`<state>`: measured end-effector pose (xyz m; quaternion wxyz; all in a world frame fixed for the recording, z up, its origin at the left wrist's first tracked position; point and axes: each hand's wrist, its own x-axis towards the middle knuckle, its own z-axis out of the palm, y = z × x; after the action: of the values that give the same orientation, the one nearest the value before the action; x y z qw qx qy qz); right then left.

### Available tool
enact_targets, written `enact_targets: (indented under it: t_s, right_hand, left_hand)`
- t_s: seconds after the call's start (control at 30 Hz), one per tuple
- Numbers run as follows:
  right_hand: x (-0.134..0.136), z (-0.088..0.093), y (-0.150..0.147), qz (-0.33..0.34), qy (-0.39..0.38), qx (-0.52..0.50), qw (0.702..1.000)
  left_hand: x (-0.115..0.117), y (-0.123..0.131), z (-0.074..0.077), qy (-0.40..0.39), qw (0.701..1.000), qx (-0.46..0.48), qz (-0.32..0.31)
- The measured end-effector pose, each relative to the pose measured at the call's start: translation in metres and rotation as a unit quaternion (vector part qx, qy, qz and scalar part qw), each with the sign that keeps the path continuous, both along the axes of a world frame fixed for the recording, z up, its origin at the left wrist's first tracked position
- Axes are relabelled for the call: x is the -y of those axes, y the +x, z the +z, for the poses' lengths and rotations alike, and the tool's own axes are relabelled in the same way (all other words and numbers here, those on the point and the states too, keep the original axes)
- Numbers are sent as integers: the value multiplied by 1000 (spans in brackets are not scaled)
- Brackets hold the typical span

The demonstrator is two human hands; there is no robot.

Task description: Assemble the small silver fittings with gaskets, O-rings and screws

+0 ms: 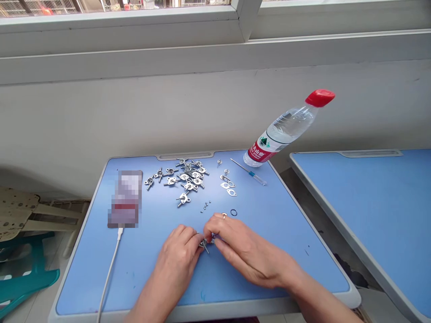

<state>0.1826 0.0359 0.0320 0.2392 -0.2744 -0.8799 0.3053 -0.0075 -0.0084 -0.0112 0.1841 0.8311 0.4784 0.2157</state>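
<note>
Wall (pixel 168 116), pale, beyond the heap (pixel 195 175) of metal fittings; window (pixel 134 18) above it.

Second desk (pixel 370 193), blue top, well right of the heap.

Surface (pixel 276 233), blue, pale-rimmed, a few small marks; bears the heap towards its far edge.

Chair (pixel 20 215), cream, and stool (pixel 37 282), teal; both partly in view, well left of the heap.

Bottle (pixel 286 130), clear, red cap; right of the heap, slanting in view.

Right hand (pixel 245 251), ringed, on the near side and right of the heap; fingers narrow at the held fitting, exact grip hidden, cannot tell which part they pinch.

Left hand (pixel 182 249), on the near side of the heap; thumb and forefinger closed on the held fitting.

Phone (pixel 128 197), blurred, left of the heap; white cable (pixel 111 264) at its near end.

Screwdriver (pixel 251 172), clear handle, right of the heap.

Held fitting (pixel 204 243), between the hands, nearer than the heap; thin pin protruding. Probably light, stiff, rather slippery; body likely sturdy, pin easier to bend. Best hold: body edges, pin left free.

Plates (pixel 235 194), flat, pierced; just right of the heap.

O-ring (pixel 231 211), dark, probably soft; nearer and right of the heap.

Screws (pixel 205 206), tiny, easily scattered; nearer and right of the heap.
</note>
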Motion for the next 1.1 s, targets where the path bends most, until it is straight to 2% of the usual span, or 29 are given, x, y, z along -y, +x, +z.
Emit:
enact_targets:
  t_s: [0.1,0.27,0.43,0.5,0.63,0.73,0.83,0.93,1.03,1.1]
  right_hand:
    - [-1,0,2,-33,-6,22,999]
    - [-6,-11,3,-44,111,-12,993]
    - [-2,-1,6,-14,29,6,999]
    - [-1,-2,5,-24,41,-22,999]
    - [-1,-8,3,-42,123,-27,991]
    - [-1,-6,5,-34,77,-2,996]
    - [0,-6,8,-40,43,-28,998]
    - [-1,-10,7,-62,111,-65,990]
    - [-1,-15,5,-81,180,-47,979]
    - [0,-14,4,-71,199,-37,977]
  left_hand:
    - [0,0,0,1,1000,4,3]
    - [1,0,0,-6,1000,1,0]
    - [1,-1,-2,-2,1000,11,4]
    - [1,-1,-3,1,1000,13,5]
    - [1,-1,-2,3,1000,9,6]
    - [0,-1,-2,5,1000,11,6]
    - [0,-1,-2,6,1000,16,5]
    - [1,-1,-3,-1,1000,9,5]
    - [2,-1,-3,-12,1000,3,11]
    - [2,-1,-2,-19,1000,4,15]
